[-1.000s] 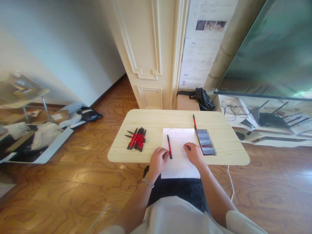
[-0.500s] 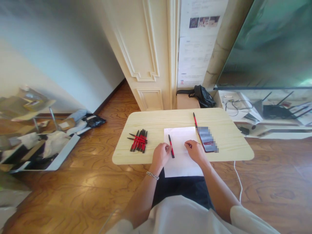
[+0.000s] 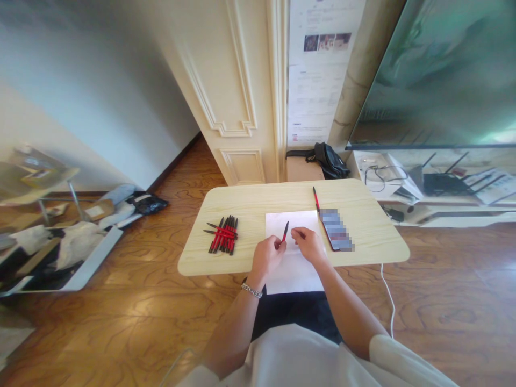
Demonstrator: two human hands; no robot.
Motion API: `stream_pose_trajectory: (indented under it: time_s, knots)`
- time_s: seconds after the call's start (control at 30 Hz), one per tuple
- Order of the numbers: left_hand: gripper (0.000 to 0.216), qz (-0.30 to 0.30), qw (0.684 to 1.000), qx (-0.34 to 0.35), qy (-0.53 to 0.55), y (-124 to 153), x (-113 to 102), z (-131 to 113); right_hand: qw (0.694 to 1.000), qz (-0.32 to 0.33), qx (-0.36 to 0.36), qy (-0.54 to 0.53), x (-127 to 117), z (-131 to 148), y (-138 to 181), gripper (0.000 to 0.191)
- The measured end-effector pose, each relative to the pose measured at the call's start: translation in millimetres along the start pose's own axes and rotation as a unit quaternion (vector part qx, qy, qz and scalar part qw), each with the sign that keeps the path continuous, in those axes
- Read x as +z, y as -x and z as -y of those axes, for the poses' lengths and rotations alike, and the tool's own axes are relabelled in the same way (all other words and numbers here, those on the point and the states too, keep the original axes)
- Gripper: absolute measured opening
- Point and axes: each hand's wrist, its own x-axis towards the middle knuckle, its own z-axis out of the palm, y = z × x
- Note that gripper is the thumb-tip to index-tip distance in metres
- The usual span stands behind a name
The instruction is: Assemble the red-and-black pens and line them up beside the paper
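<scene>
With the white sheet [image 3: 296,274] taken as the dial's centre and twelve o'clock as the table's far edge, the following is recorded. A red-and-black pen [image 3: 285,231] is gripped between the thumb and fingers of the left hand [image 3: 267,257], over the sheet, its black upper end pointed towards one o'clock. The right hand [image 3: 310,246] is held just beside the pen, at its three to four o'clock, with fingers curled; whether its fingertips meet cannot be told. The two hands are kept apart. On the table [image 3: 250,200], a pile of similar pens [image 3: 224,235] is noted between nine and ten o'clock, a phone [image 3: 331,224] at two, and a single pen [image 3: 316,198] at one.
</scene>
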Motion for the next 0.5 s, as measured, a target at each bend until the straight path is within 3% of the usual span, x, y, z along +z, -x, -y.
stream_pose_trajectory:
  time_s: [0.2,0.37,0.5]
  knots:
    - [0.024,0.011,0.989,-0.018,0.149,18.2,7.6,-5.4,0.991,0.016,0.049,-0.122,18.6,4.4,-4.6,0.044]
    - [0.036,0.047,0.927,-0.091,0.361,19.4,17.8,-10.0,0.982,0.056,0.059,-0.173,16.8,8.9,0.0,0.039]
    - [0.037,0.017,0.891,-0.132,0.435,20.4,27.9,-14.3,0.979,0.044,0.066,-0.187,18.8,13.7,1.3,0.041]
